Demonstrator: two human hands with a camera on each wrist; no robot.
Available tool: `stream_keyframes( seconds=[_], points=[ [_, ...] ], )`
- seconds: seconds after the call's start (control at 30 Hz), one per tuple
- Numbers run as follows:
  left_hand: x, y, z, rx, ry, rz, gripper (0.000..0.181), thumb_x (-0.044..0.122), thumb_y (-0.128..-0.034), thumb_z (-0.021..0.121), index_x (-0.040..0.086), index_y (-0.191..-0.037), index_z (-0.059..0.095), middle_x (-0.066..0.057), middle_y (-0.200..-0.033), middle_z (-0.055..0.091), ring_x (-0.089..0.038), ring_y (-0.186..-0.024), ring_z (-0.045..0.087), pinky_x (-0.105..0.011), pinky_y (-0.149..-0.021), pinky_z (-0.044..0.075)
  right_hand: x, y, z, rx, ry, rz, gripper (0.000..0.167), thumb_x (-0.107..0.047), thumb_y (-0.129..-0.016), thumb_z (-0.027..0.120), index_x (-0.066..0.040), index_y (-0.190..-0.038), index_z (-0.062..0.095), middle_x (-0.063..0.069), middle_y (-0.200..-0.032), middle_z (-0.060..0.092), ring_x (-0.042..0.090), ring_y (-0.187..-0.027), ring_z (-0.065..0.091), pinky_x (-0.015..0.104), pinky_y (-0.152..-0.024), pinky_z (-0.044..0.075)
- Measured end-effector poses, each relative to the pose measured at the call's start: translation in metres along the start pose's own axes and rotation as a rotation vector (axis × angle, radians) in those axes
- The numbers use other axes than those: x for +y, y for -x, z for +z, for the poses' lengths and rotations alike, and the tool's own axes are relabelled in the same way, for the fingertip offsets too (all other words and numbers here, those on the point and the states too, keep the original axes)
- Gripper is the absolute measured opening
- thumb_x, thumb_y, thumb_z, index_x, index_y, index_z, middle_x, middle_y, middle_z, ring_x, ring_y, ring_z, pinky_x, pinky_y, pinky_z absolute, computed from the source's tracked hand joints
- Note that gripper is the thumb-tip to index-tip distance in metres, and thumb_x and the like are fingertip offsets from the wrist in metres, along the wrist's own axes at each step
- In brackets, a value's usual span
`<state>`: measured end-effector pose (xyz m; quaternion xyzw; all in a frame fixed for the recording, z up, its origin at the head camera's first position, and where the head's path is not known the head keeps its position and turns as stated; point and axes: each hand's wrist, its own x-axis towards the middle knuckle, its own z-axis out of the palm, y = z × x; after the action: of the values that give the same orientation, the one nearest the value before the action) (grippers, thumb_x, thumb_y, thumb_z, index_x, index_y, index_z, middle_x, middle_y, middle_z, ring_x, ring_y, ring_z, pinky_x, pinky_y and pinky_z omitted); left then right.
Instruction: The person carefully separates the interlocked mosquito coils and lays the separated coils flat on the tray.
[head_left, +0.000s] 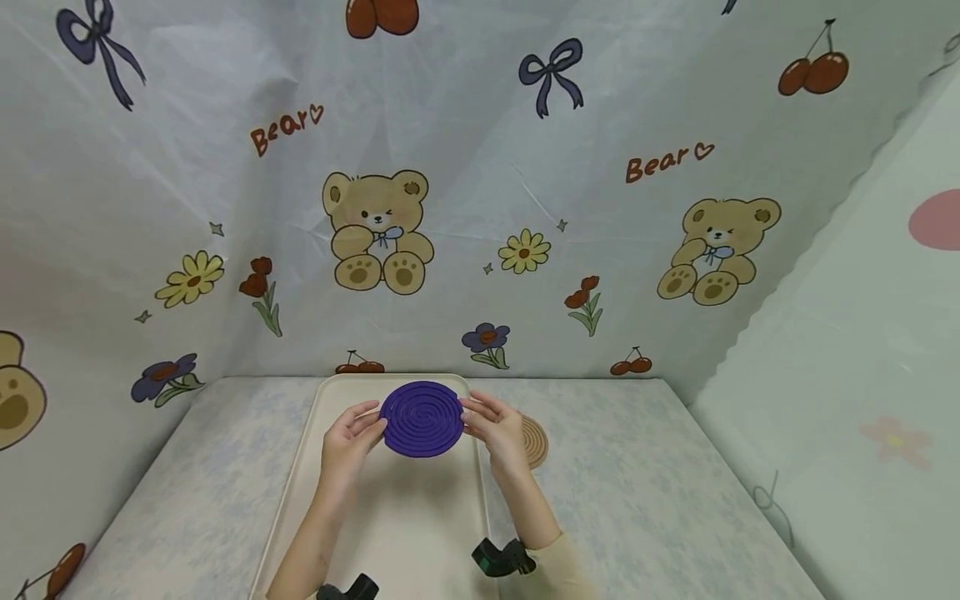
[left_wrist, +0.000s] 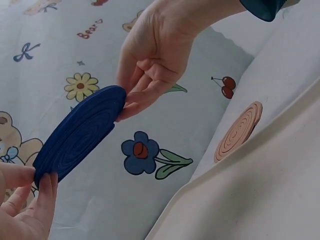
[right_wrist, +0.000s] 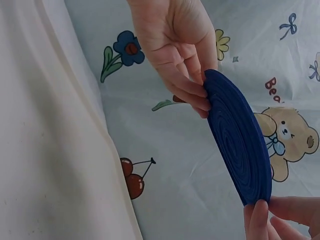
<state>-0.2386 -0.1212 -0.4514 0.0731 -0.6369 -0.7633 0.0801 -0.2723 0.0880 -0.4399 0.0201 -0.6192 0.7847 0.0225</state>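
Note:
A round purple-blue disc with spiral grooves (head_left: pixel 422 419) is held up above the far part of a cream tray (head_left: pixel 408 517). My left hand (head_left: pixel 348 442) pinches its left edge and my right hand (head_left: pixel 498 432) pinches its right edge, thumbs and fingers on the rim. Seen from the left wrist, the disc (left_wrist: pixel 82 132) is tilted between both hands, its grooved face showing. The right wrist view also shows the disc (right_wrist: pixel 237 137) gripped at opposite edges.
A tan round spiral disc (head_left: pixel 535 442) lies on the marbled table (head_left: pixel 637 500) just right of the tray, partly behind my right hand. A white cloth printed with bears and flowers (head_left: pixel 465 167) hangs behind the table, with pale cloth at the right.

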Motion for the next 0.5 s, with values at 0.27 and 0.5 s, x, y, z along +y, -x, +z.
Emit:
stream_keyframes(
  seconds=[0.27,0.5],
  points=[
    [0.0037,0.0001,-0.0040,0.011,0.039,-0.012,0.038,0.000,-0.0903,0.059,-0.002,-0.127,0.050,0.018,-0.081,0.066,0.002,-0.080,0.065,-0.014,-0.082,0.054,-0.0072,-0.0003,0.0035,-0.047,-0.027,0.015,0.046,0.011,-0.082,0.061,0.011,-0.127,0.051,0.021,-0.109,0.068,0.005,-0.076,0.068,0.020,-0.070,0.058],
    [0.0055,0.0008,-0.0042,0.031,0.039,-0.002,0.034,-0.001,-0.0894,0.060,-0.001,-0.123,0.051,0.016,-0.081,0.066,0.002,-0.080,0.065,-0.015,-0.081,0.055,-0.0073,0.0030,0.0031,-0.085,-0.017,0.025,0.049,0.013,-0.081,0.061,0.014,-0.127,0.047,0.005,-0.089,0.070,0.005,-0.075,0.067,0.018,-0.071,0.057]
  ],
)
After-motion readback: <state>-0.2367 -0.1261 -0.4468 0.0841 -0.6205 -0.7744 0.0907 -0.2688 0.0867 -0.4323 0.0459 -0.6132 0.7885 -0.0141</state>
